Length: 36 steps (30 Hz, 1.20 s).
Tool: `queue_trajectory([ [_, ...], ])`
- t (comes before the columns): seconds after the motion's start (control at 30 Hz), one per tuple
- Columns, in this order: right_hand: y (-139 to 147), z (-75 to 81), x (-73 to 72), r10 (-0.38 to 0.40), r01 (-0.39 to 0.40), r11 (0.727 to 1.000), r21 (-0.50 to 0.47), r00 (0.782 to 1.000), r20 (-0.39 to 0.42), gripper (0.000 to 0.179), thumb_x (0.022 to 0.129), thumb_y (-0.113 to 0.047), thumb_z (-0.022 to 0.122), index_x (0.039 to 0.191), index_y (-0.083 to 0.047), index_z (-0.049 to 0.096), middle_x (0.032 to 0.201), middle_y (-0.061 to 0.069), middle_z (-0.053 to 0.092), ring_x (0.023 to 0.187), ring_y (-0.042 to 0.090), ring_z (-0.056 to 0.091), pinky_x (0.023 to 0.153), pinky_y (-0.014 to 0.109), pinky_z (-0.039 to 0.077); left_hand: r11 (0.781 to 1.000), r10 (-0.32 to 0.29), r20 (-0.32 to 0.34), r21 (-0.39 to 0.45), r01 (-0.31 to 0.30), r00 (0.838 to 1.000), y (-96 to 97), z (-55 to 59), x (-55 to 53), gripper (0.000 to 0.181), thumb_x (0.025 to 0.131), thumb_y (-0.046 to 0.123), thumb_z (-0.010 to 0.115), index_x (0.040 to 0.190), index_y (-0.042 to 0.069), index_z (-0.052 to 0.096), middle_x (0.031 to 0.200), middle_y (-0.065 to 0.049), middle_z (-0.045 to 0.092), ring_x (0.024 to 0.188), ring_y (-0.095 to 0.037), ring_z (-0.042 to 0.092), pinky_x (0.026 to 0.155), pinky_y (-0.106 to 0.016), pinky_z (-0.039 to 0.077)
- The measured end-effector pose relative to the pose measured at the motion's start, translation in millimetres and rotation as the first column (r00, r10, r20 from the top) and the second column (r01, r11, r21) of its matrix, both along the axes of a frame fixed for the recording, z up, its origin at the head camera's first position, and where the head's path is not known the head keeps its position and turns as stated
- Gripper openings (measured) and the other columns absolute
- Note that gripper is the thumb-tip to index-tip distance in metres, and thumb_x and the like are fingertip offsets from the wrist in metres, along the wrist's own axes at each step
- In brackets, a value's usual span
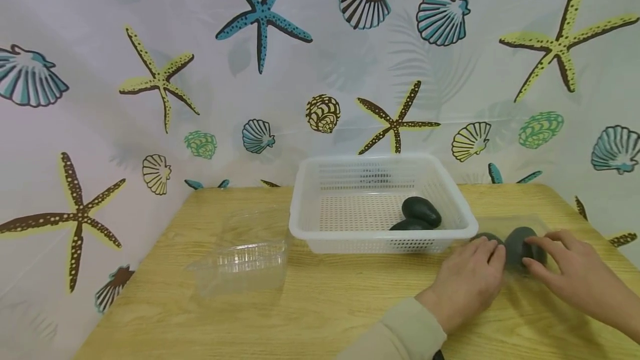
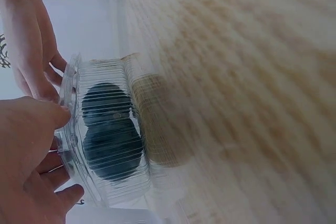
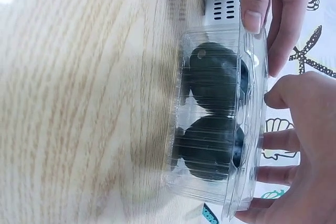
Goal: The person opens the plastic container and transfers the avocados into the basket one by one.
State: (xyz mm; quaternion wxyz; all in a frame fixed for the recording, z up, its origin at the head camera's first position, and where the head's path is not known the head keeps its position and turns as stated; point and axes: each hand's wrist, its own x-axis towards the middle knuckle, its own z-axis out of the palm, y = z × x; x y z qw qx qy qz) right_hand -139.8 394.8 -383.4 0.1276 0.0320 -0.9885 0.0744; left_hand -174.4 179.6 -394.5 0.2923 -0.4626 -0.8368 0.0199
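Two dark avocados (image 3: pixel 212 77) sit side by side in a clear plastic clamshell box (image 1: pixel 520 279) on the right of the table, seen through its ribbed side in both wrist views. My left hand (image 1: pixel 465 282) grips the box's rim at its left end, thumb on the near side and fingers reaching behind. Over the right end, my right hand (image 1: pixel 575 265) holds the rim with bent fingers and thumb spread across the top. In the head view my left fingers partly cover one avocado (image 1: pixel 487 236).
A white perforated basket (image 1: pixel 385 243) stands left of the hands, with two more avocados (image 1: pixel 421 211) at its right end. Further left on the wooden table (image 1: pixel 320 304) lies another clear plastic box (image 1: pixel 245 271), its lid up. A shell-patterned curtain (image 1: pixel 300 60) hangs behind.
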Motion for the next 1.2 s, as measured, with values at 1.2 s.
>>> queue_trajectory([
  [1.2, -9.2, -1.3, 25.1, 0.014, -0.01, 0.999, 0.05, 0.997, -0.08, 0.019, 0.082, -0.009, 0.077, 0.097, -0.009, 0.065, 0.08, 0.005, 0.049, 0.067, 0.013, 0.042, 0.054, 0.028, 0.032, 0.984, -0.181, -0.012, 0.0, 0.181, 0.983, -44.3, 8.0, 33.2, 0.028, 0.101, 0.047, 0.049, 0.103, 0.026, 0.067, 0.104, 0.012, 0.064, 0.098, -0.002, 0.058, 0.095, -0.016, 0.045],
])
